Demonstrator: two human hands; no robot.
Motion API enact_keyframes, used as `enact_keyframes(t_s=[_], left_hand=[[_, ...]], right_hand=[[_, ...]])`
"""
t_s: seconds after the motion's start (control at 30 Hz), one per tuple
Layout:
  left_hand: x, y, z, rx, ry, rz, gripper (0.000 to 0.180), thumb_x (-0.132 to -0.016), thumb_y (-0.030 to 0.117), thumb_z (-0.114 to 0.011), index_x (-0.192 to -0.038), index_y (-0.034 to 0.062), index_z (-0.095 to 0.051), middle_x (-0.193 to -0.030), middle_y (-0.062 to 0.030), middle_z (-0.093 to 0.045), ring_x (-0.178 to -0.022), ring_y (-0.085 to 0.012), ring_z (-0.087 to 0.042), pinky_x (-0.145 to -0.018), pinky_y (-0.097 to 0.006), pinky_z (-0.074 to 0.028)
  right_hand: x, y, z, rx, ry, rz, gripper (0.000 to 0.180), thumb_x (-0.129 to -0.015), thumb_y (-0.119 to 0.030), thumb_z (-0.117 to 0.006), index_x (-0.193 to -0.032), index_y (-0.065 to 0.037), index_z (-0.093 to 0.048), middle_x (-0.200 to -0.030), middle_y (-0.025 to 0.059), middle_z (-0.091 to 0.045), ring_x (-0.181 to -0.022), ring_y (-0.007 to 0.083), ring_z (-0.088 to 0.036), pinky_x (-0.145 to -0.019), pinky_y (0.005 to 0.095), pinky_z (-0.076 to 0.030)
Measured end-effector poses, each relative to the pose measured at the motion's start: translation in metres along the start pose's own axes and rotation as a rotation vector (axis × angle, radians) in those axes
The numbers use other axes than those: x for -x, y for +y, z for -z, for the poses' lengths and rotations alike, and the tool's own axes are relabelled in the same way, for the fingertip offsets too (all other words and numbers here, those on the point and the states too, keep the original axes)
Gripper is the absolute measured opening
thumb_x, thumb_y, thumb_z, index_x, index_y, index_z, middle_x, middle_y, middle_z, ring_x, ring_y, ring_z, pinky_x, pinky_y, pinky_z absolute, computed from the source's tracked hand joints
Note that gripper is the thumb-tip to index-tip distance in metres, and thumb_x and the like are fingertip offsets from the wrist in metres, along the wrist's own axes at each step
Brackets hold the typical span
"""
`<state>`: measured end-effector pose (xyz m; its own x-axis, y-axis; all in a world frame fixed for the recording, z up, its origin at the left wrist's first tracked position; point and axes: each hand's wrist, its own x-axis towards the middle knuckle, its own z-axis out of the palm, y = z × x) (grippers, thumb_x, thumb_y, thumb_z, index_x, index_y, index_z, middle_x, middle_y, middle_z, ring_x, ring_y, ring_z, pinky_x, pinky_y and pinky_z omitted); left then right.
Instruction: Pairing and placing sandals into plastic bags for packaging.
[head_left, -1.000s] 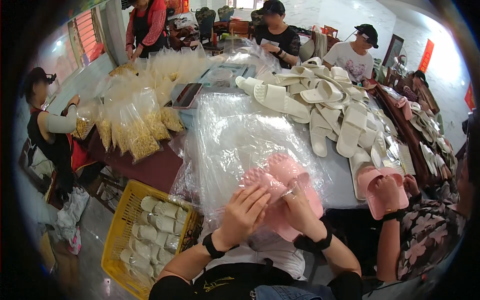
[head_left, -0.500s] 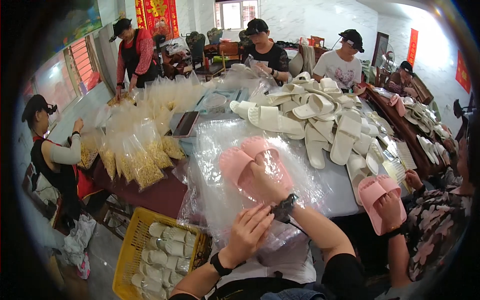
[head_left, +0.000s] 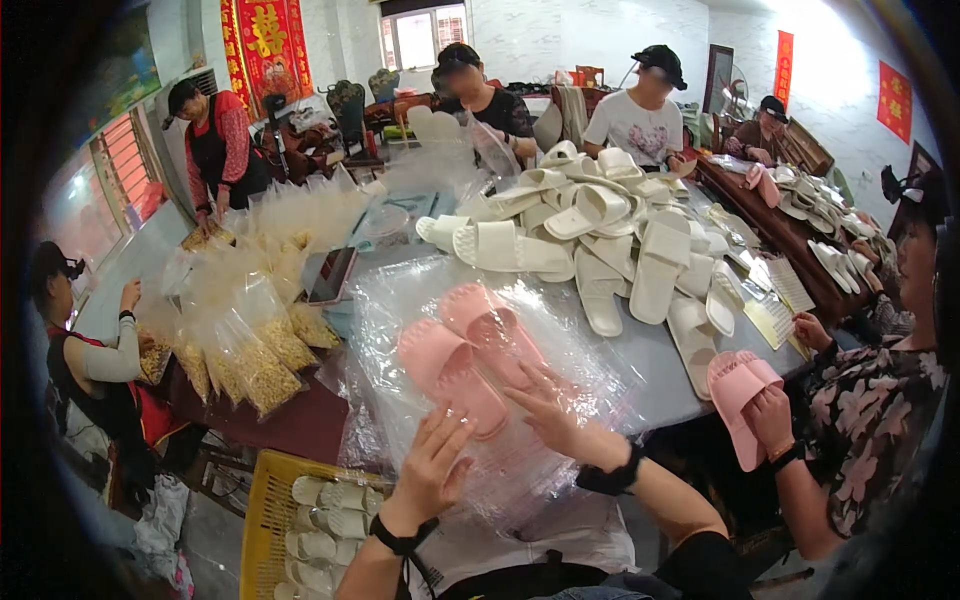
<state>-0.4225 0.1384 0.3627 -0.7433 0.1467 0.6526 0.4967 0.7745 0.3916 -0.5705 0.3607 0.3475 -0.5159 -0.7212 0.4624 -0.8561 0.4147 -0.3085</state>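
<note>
The pink slippers [head_left: 452, 372] lie side by side near the near edge of the surface [head_left: 660, 372], on the clear bags [head_left: 388, 290], toes angled toward the far left. Whether a layer of film covers them cannot be determined.

Left hand [head_left: 430, 468]: positioned at the near edge, beside the heel end of the left slipper. Fingers are extended and close together, released.

Right hand [head_left: 553, 412]: positioned over the bags at the heel end of the right slipper. Fingers are extended and slightly spread, released. Contact with the slipper cannot be confirmed.

Adjacent items: white slippers [head_left: 600, 218] are heaped from the far edge toward the right edge. Filled bags [head_left: 268, 345] stand toward the left edge; a phone [head_left: 332, 275] lies between these and the clear bags. A yellow crate [head_left: 258, 515] holding further white slippers sits below the near edge, at left. Beyond the near edge, at right, a co-worker's hand [head_left: 770, 420] grips another pink slipper [head_left: 738, 385].
</note>
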Motion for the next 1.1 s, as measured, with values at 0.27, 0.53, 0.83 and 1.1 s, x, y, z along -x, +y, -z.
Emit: enact_keyframes(t_s=[0.27, 0.53, 0.83, 1.1], left_hand=[[0.01, -0.019, -0.016, -0.174, -0.442, 0.04, 0.075, -0.078, 0.009, -0.078, -0.147, 0.0143, -0.051, -0.157, -0.0171, -0.042, -0.149, -0.0418, -0.033, -0.119, -0.062, -0.023], [0.027, -0.015, -0.006, -0.2, -0.44, -0.153, 0.058, -0.082, 0.006, -0.066, -0.14, 0.0034, -0.056, -0.152, -0.0163, -0.048, -0.147, -0.0353, -0.039, -0.119, -0.056, -0.03], [0.043, -0.008, 0.005, -0.14, -0.446, -0.027, 0.064, -0.071, 0.002, -0.064, -0.134, 0.0027, -0.061, -0.145, -0.0161, -0.056, -0.14, -0.0341, -0.048, -0.118, -0.052, -0.034], [0.046, -0.009, -0.005, 0.057, -0.145, 0.066, 0.041, -0.074, -0.002, -0.065, -0.114, 0.0022, -0.072, -0.127, -0.0168, -0.067, -0.129, -0.0372, -0.058, -0.112, -0.049, -0.04]], right_hand=[[0.041, 0.02, 0.129, -0.075, 0.006, -0.09, 0.049, -0.08, 0.01, -0.056, -0.123, -0.009, -0.069, -0.122, 0.0137, -0.068, -0.106, 0.0297, -0.068, -0.089, 0.0407, -0.055], [0.02, 0.072, 0.096, 0.42, -0.363, 0.365, 0.063, -0.085, -0.007, -0.064, -0.144, -0.025, -0.053, -0.16, -0.0066, -0.042, -0.152, 0.0176, -0.029, -0.118, 0.0497, -0.029], [0.024, 0.087, 0.088, 0.135, -0.49, 0.287, 0.04, -0.097, -0.02, -0.062, -0.137, -0.019, -0.06, -0.153, -0.0036, -0.051, -0.146, 0.019, -0.04, -0.112, 0.0475, -0.031], [-0.003, 0.076, 0.091, -0.496, -0.315, -0.007, 0.018, -0.1, -0.009, -0.056, -0.111, -0.004, -0.07, -0.117, 0.0096, -0.072, -0.11, 0.0287, -0.066, -0.088, 0.0335, -0.05]])
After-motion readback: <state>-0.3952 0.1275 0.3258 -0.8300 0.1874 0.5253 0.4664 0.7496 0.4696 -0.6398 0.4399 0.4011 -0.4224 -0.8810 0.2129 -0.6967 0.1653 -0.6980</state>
